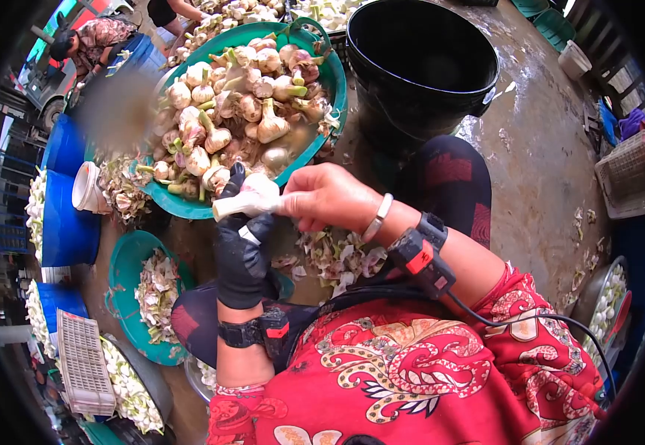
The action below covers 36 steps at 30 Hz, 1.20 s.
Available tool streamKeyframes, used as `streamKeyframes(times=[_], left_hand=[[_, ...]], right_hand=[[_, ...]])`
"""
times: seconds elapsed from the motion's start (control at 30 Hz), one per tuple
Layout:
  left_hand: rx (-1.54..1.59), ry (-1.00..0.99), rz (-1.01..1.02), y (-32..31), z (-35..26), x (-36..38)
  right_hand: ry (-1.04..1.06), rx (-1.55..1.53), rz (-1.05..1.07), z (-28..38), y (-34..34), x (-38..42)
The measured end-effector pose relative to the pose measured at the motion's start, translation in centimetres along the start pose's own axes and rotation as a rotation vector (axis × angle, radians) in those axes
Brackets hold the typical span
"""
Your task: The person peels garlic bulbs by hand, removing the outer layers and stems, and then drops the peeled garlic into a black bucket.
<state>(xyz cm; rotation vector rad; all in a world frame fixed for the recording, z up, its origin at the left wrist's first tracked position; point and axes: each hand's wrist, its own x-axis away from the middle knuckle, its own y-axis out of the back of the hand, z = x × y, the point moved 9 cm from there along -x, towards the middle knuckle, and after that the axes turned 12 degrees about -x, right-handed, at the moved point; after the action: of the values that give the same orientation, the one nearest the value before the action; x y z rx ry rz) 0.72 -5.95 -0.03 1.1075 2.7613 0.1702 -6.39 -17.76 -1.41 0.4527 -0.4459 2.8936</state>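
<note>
A white garlic bulb with a thick cut stem pointing left is held in front of me. My left hand, in a black glove, is closed around it from below. The bare fingers of my right hand pinch white skin at the bulb's right side; their tips partly cover it. Just beyond my hands stands a teal basin heaped with unpeeled garlic bulbs. Loose garlic skins lie on the ground below my right hand.
A large black bucket stands beyond my right knee. To the left are a teal tub with skins, blue barrels and a plastic crate. A co-worker bends at the upper left. A cable runs from my right wrist device.
</note>
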Motion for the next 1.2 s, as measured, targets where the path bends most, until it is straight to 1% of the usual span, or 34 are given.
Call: streamKeyframes(times=[0.03, 0.07, 0.1, 0.13, 0.2, 0.23, 0.27, 0.33, 0.37, 0.4, 0.43, 0.47, 0.53, 0.57, 0.63, 0.67, 0.73, 0.77, 0.8, 0.87, 0.9, 0.97, 1.0, 1.03, 1.07, 1.1, 1.13, 1.2], left_hand=[[0.019, -0.017, -0.002, -0.2, -0.3, -0.1], [0.038, -0.033, -0.004, -0.4, -0.8, -0.3], [-0.046, -0.030, -0.032, -0.3, -1.4, -0.1], [-0.046, -0.030, -0.033, -0.3, -1.6, -0.1], [-0.150, -0.170, -0.019, -0.3, -3.1, 0.1], [-0.098, -0.106, -0.007, -0.6, -2.9, -0.2], [-0.098, -0.106, -0.007, -0.8, -3.1, -0.3], [-0.066, 0.029, -0.020, -1.0, -2.1, -0.4], [-0.094, -0.013, -0.020, -0.8, -1.8, -0.6], [-0.094, -0.014, -0.020, -0.7, -1.4, -0.8], [-0.231, -0.079, -0.022, -0.6, -1.8, -0.9], [-0.369, -0.144, -0.022, -0.7, -2.2, -1.0], [-0.413, -0.164, -0.015, -0.7, -2.2, -1.1], [-0.455, -0.185, -0.012, -0.8, -2.3, -1.0], [-0.466, -0.198, 0.016, -1.2, -2.9, -1.0], [-0.480, -0.213, 0.040, -1.5, -3.1, -1.0], [-0.521, -0.224, 0.048, -1.4, -2.8, -1.0], [-0.564, -0.238, 0.059, -1.5, -2.8, -1.0], [-0.563, -0.237, 0.062, -1.8, -3.0, -0.7], [-0.007, 0.055, 0.011, -2.1, -2.0, -0.4], [0.007, 0.061, 0.028, -2.4, -2.6, -0.3], [0.011, 0.062, 0.000, -2.0, -2.5, -0.7], [0.012, 0.064, -0.020, -1.8, -2.5, -0.8], [-0.131, -0.028, 0.007, -1.7, -2.9, -0.8], [-0.132, -0.027, 0.011, -1.7, -2.6, -0.9], [-0.139, -0.015, 0.010, -1.8, -2.4, -0.9], [-0.145, -0.005, 0.007, -1.8, -2.2, -1.0], [-0.145, -0.016, 0.008, -1.9, -1.9, -1.0]], right_hand=[[0.054, -0.046, 0.033, 0.0, -0.7, 0.0], [0.103, -0.170, 0.079, -0.3, -0.9, -0.2], [0.150, -0.188, 0.088, -0.1, -0.7, -0.2], [0.195, -0.206, 0.099, 0.0, -0.5, -0.1], [0.533, 0.349, -0.248, 1.2, 2.9, -0.6], [0.512, 0.456, -0.365, 1.4, 4.1, -0.4], [0.459, 0.279, -0.319, 1.0, 4.5, -0.5], [0.275, 0.116, -0.167, -0.4, 3.8, -1.1], [0.273, 0.117, -0.167, 0.4, 3.6, -0.6], [0.178, 0.095, -0.174, 0.7, 3.4, -0.1], [0.085, 0.072, -0.182, 0.6, 3.2, 0.3], [0.087, 0.070, -0.182, 0.8, 3.0, 0.6], [0.172, -0.362, -0.174, 1.1, 2.5, 1.0], [0.170, -0.362, -0.176, 1.1, 2.4, 0.9], [0.105, -0.448, -0.083, 0.5, 1.3, 0.5], [0.105, -0.449, -0.087, 0.5, 1.4, 0.3], [0.262, -0.113, -0.186, 1.8, 2.4, 0.4], [0.273, -0.097, -0.171, 2.0, 2.4, 0.4], [0.271, -0.099, -0.173, 1.9, 2.6, 0.4], [0.193, -0.080, -0.154, 0.7, 3.0, 0.0], [0.191, -0.079, -0.153, 0.4, 3.0, 0.0], [0.039, -0.345, -0.216, -1.4, 3.4, 0.1], [0.039, -0.343, -0.212, -1.2, 3.2, 0.2], [0.094, -0.335, -0.204, -0.2, 2.9, 0.7], [0.148, -0.329, -0.198, 0.5, 2.8, 1.0], [0.175, -0.216, -0.141, 0.8, 2.4, 0.6], [0.173, -0.217, -0.145, 0.4, 2.3, 0.4], [0.363, -0.037, -0.190, 1.6, 2.2, 0.3]])
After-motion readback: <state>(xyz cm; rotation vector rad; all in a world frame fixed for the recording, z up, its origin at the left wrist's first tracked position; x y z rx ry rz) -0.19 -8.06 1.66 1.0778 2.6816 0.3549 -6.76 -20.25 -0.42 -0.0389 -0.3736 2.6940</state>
